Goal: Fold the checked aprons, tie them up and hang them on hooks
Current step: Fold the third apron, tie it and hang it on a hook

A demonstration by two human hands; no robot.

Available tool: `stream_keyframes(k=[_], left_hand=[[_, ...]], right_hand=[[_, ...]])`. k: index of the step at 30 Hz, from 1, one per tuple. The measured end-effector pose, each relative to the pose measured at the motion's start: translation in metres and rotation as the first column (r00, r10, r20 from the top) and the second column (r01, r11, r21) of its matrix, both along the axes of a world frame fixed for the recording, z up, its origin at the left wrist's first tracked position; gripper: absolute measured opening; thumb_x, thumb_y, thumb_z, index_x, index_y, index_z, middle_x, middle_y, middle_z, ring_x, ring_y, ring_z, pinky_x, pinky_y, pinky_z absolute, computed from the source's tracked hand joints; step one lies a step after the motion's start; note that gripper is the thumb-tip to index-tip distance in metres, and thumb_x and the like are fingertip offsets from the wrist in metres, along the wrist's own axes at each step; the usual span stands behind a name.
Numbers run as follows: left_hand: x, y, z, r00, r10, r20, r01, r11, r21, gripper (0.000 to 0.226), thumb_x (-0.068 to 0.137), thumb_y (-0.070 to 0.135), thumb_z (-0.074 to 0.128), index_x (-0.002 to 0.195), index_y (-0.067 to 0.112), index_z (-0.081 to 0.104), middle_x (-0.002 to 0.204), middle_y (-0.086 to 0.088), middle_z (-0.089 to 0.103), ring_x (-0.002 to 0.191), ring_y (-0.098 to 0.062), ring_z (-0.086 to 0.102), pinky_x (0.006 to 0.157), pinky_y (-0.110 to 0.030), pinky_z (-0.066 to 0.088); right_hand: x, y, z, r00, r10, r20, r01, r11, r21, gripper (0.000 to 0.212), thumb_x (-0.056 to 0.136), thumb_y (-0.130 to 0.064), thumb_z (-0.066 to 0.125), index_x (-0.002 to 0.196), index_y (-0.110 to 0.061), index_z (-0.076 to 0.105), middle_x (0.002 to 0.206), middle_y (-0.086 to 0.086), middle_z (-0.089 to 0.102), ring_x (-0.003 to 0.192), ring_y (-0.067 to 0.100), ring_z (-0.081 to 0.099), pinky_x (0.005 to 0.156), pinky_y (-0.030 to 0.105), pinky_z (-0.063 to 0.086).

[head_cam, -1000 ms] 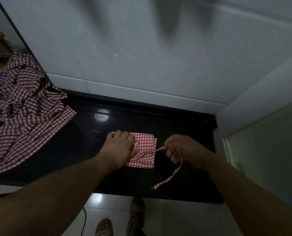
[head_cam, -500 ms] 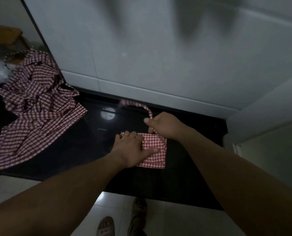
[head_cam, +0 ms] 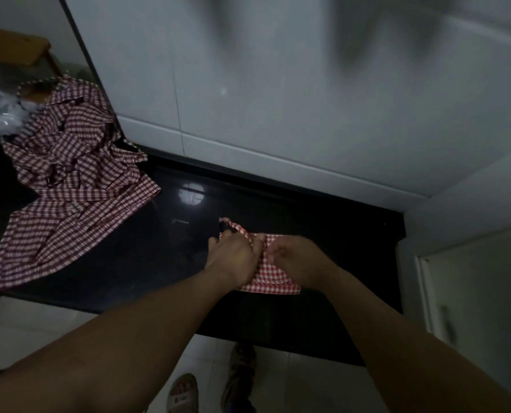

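A small folded red-and-white checked apron (head_cam: 268, 275) lies on the black countertop (head_cam: 158, 248) near its front right part. My left hand (head_cam: 233, 260) and my right hand (head_cam: 296, 260) meet over the bundle, fingers curled and pinching its checked strap (head_cam: 233, 226) at the top middle. A loop of the strap sticks out to the left behind my left hand. The hands hide most of the bundle's top and the exact grip.
A heap of unfolded dark-red checked aprons (head_cam: 66, 180) covers the counter's left end. White tiled wall (head_cam: 278, 99) runs behind. A pale cabinet door (head_cam: 471, 293) stands at right. My sandalled feet (head_cam: 212, 383) show on the floor tiles below the counter edge.
My right hand carried the strap from the right side, over the back of the bundle, then down to meet my left hand. My left hand went from pressing flat to pinching the strap.
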State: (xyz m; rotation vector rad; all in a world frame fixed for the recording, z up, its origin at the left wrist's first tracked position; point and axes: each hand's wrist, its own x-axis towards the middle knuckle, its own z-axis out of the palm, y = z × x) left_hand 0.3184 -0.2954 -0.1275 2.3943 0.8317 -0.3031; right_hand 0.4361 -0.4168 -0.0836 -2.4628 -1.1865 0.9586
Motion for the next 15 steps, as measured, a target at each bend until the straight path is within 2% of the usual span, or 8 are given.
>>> stream_keyframes(k=[2,3,4,6,8,11,12,15], left_hand=[[-0.003,0.001,-0.001,0.998,0.004,0.056,-0.002,0.999,-0.035,0.061,0.107,0.061,0.014,0.112,0.028,0.065,0.116,-0.004,0.067,0.112,-0.023,0.051,0.097,-0.046,0.032],[-0.006,0.001,0.000,0.995,0.026,0.096,-0.019,0.998,-0.067,0.057,0.105,0.065,0.016,0.100,0.029,0.061,0.109,0.001,0.065,0.105,-0.019,0.050,0.095,-0.044,0.031],[-0.010,0.001,0.001,0.991,0.047,0.127,-0.034,0.994,-0.101,0.052,0.104,0.066,0.019,0.093,0.030,0.054,0.102,0.004,0.063,0.101,-0.017,0.050,0.094,-0.043,0.032],[-0.016,0.004,0.001,0.982,0.083,0.167,-0.057,0.986,-0.158,0.038,0.107,0.055,0.026,0.091,0.027,0.047,0.096,0.004,0.058,0.096,-0.018,0.050,0.097,-0.044,0.035],[-0.018,0.007,-0.002,0.976,0.063,0.211,-0.029,0.987,-0.161,0.033,0.110,0.043,0.030,0.087,0.026,0.046,0.092,0.002,0.058,0.092,-0.020,0.052,0.097,-0.046,0.041],[-0.017,0.009,-0.008,0.916,0.012,0.402,0.039,0.992,-0.120,0.035,0.110,0.036,0.043,0.079,0.023,0.054,0.089,0.004,0.052,0.086,-0.015,0.051,0.086,-0.042,0.049],[-0.017,0.008,-0.010,0.883,0.030,0.468,0.028,0.993,-0.116,0.033,0.109,0.034,0.048,0.081,0.020,0.060,0.091,0.004,0.049,0.087,-0.012,0.050,0.085,-0.036,0.049],[-0.015,0.003,-0.009,0.788,0.166,0.593,-0.044,0.976,-0.213,0.022,0.105,0.026,0.059,0.094,0.016,0.075,0.100,0.003,0.049,0.095,-0.002,0.049,0.086,-0.012,0.041]], right_hand=[[-0.004,0.000,-0.011,0.993,-0.114,0.043,0.109,0.989,0.096,0.018,0.098,-0.022,0.058,0.085,-0.022,0.070,0.092,-0.002,0.072,0.087,0.016,0.065,0.087,0.036,0.051],[-0.003,0.003,-0.016,0.971,-0.231,0.062,0.221,0.966,0.132,0.019,0.099,-0.024,0.055,0.083,-0.021,0.066,0.088,-0.002,0.070,0.083,0.016,0.064,0.082,0.037,0.050],[-0.005,0.005,-0.020,0.927,-0.372,0.049,0.361,0.920,0.152,0.020,0.100,-0.026,0.051,0.086,-0.019,0.063,0.087,-0.002,0.070,0.081,0.015,0.064,0.078,0.036,0.050],[-0.008,0.013,-0.024,0.808,-0.589,0.009,0.581,0.800,0.151,0.023,0.104,-0.033,0.044,0.094,-0.019,0.060,0.087,0.000,0.072,0.079,0.016,0.067,0.077,0.037,0.055],[-0.016,0.017,-0.025,0.810,-0.583,0.063,0.566,0.805,0.176,0.025,0.105,-0.040,0.044,0.093,-0.022,0.057,0.082,-0.001,0.071,0.074,0.016,0.068,0.076,0.042,0.058],[-0.030,0.019,-0.022,0.884,-0.423,0.198,0.376,0.896,0.235,0.019,0.104,-0.034,0.048,0.093,-0.022,0.057,0.078,-0.003,0.066,0.073,0.018,0.066,0.075,0.045,0.057],[-0.033,0.020,-0.022,0.897,-0.409,0.165,0.363,0.897,0.252,0.017,0.104,-0.031,0.049,0.093,-0.021,0.059,0.080,-0.003,0.066,0.074,0.019,0.066,0.074,0.046,0.057],[-0.040,0.016,-0.025,0.895,-0.438,-0.081,0.442,0.853,0.278,0.020,0.102,-0.023,0.053,0.091,-0.015,0.068,0.085,0.001,0.071,0.080,0.021,0.067,0.078,0.046,0.056]])
